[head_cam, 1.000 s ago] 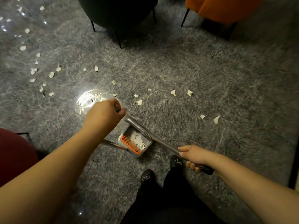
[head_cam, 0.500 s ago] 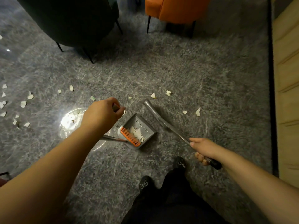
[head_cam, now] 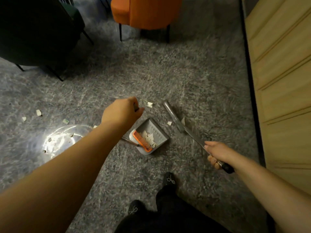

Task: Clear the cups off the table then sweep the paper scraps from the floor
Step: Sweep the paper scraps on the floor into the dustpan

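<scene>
White paper scraps (head_cam: pixel 149 137) lay heaped in our grey dustpan (head_cam: pixel 155 136); our left hand (head_cam: pixel 121 111) gripped its handle, our right hand (head_cam: pixel 216 153) clamped the broom (head_cam: pixel 176 121), which had swung toward two o'clock.

White paper scraps (head_cam: pixel 149 137) lie heaped in grey dustpan (head_cam: pixel 155 132).

the left hand (head_cam: pixel 122 111) hides most of the dustpan handle (head_cam: pixel 136 108) it grips. the broom (head_cam: pixel 175 118) head is motion-blurred. the orange chair (head_cam: pixel 146 12) and dark chair (head_cam: pixel 33 31) are cut off by the top edge.
</scene>
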Motion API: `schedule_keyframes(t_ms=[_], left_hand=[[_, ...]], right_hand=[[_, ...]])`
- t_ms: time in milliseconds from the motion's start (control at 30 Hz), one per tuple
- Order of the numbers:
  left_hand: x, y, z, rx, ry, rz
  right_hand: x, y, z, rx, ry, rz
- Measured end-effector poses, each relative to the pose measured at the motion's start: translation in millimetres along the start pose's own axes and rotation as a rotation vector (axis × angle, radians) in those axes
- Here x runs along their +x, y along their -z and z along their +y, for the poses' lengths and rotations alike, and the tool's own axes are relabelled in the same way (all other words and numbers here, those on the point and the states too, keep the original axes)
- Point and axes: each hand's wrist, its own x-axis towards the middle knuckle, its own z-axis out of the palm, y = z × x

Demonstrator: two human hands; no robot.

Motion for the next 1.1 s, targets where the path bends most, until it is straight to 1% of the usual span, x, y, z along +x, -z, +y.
schedule_keyframes(t_ms=[167, 333, 500, 667, 800, 1000, 1100], left_hand=[[57, -12, 50, 0.04, -0.04, -0.054], [91, -17, 68, 0.092, -0.024, -0.055], [101, -18, 70, 0.11, -0.016, -0.022], [108, -19, 75, 0.12, -0.01, -0.025], [111, -19, 73, 0.132, 0.005, -0.014], [107, -17, 69, 0.141, 0.003, 0.004], [97, -18, 66, 0.143, -0.008, 0.014]], right_hand=[[28, 43, -7, 0.021, -0.044, 0.053], [58, 71, -14, 0.092, -0.068, 0.049], [89, 85, -21, -0.051, -0.058, 0.062], [105, 72, -26, -0.175, -0.018, 0.038], [99, 47, -22, -0.282, 0.015, -0.068], [68, 32, -27, -0.264, 0.0, -0.2], [50, 29, -32, -0.158, -0.043, -0.267]])
